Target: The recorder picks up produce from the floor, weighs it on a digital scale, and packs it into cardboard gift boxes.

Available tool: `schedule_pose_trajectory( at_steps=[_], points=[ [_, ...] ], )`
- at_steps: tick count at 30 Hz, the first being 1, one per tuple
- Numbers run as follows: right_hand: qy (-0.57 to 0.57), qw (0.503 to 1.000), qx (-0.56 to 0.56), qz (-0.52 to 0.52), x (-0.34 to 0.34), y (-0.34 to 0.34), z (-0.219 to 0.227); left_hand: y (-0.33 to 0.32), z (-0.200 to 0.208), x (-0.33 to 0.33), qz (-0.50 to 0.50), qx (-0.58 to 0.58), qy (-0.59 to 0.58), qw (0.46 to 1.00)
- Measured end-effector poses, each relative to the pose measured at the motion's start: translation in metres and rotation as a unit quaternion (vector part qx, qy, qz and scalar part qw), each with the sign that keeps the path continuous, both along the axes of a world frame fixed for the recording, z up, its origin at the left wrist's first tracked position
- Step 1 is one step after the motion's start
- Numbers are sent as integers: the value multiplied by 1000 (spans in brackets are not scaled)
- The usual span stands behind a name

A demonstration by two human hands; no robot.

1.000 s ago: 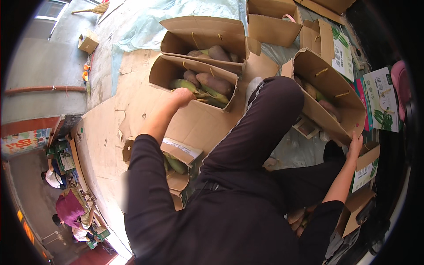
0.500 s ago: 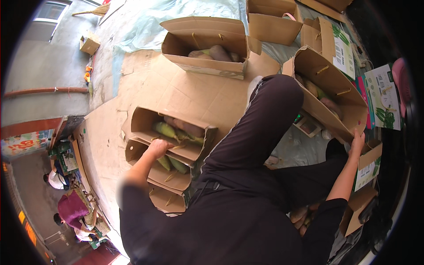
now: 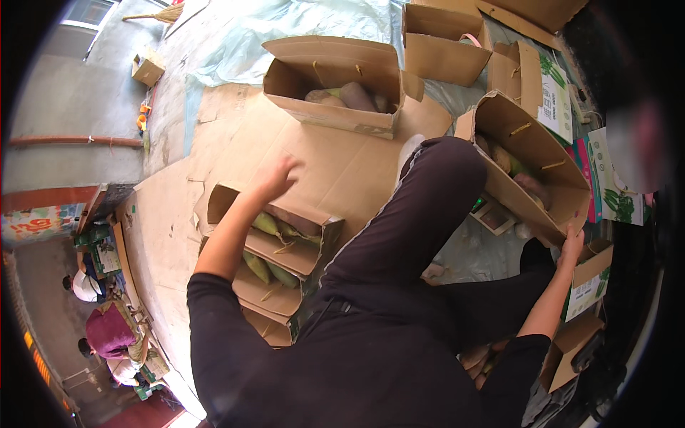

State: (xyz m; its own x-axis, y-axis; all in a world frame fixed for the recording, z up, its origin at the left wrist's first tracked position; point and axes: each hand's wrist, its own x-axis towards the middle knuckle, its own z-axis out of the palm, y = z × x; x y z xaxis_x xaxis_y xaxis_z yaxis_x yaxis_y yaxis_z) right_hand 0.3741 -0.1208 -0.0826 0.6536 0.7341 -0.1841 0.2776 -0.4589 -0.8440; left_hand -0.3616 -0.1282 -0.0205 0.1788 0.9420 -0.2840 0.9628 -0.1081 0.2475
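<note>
My left hand [image 3: 277,178] is in the air above the cardboard floor sheet, empty, its loosely bent fingers blurred. Below it is an open cardboard carton [image 3: 289,251] holding long, thick produce, green [image 3: 267,223] and brownish-pink; I cannot tell its kind. My forearm hides part of this carton. On the right, my right hand [image 3: 571,245] grips the near corner of a tilted cardboard box [image 3: 519,165]. Similar brown and green pieces [image 3: 515,165] lie inside this box, beside my raised knee. A small device with a green light [image 3: 492,214] sits under its side.
Another open box [image 3: 332,89] with produce stands ahead. Further cartons [image 3: 446,53] are at the back right, near blue plastic sheeting [image 3: 300,43]. More cartons [image 3: 264,292] line up by my left side. Other people [image 3: 110,332] bend over boxes at far left.
My left hand has let go of the carton edge on the left and moved up and away from it. My right hand stays on the box corner.
</note>
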Motion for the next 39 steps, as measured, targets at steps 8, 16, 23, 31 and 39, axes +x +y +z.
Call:
schedule_pose_trajectory(
  at_steps=[8,16,23,31,39],
  points=[
    [17,1000,-1,-10,-21,-1,6,167,-34,39,-121,86,165,975],
    [6,1000,-3,-15,-35,1,17,190,-83,28,-118,-52,142,982],
    [12,1000,1,-8,-35,1,17,129,-81,-18,-114,-33,143,983],
    [15,1000,0,-16,-26,-3,14,6,-77,-63,-94,-100,160,978],
    [-25,999,35,-8,-36,2,11,-47,-56,-97,-42,-180,136,973]
  ],
)
